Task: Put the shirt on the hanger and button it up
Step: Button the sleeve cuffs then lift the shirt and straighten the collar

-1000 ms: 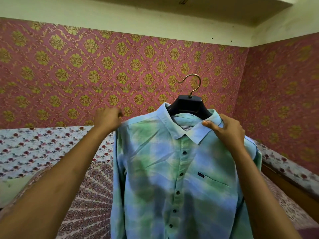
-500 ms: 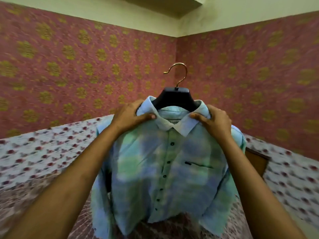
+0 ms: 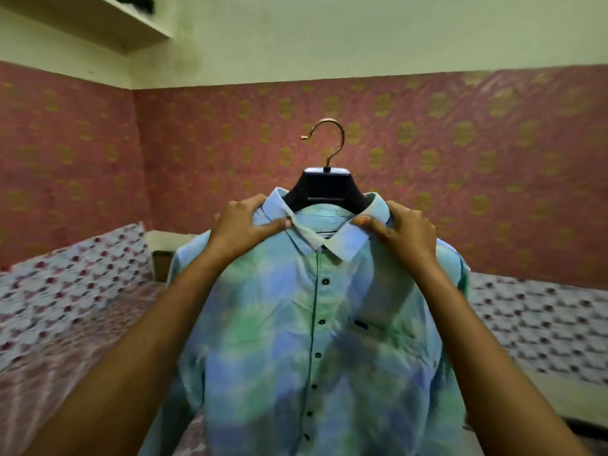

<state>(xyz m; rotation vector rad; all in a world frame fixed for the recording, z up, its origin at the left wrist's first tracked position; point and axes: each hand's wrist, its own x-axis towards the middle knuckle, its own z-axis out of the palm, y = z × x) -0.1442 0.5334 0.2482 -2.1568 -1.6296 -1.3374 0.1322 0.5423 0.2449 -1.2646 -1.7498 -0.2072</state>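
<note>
**Shirt on hanger, held up by both hands at the collar**

Shirt (image 3: 316, 330) hangs upright in mid-air in front of the person, long axis vertical, collar at top, hem out of view at the bottom edge. Front faces the person; the button placket runs straight down the middle, dark buttons look done up. Black hanger (image 3: 324, 189) sits inside the collar, its gold hook pointing up and curling left. Left hand (image 3: 245, 225) pinches the left collar and shoulder, thumb on the collar point. Right hand (image 3: 399, 230) grips the right collar the same way. Bed (image 3: 65, 291) with a patterned sheet lies behind and below. Pink patterned wall (image 3: 460, 153) behind. Some motion blur.
</note>
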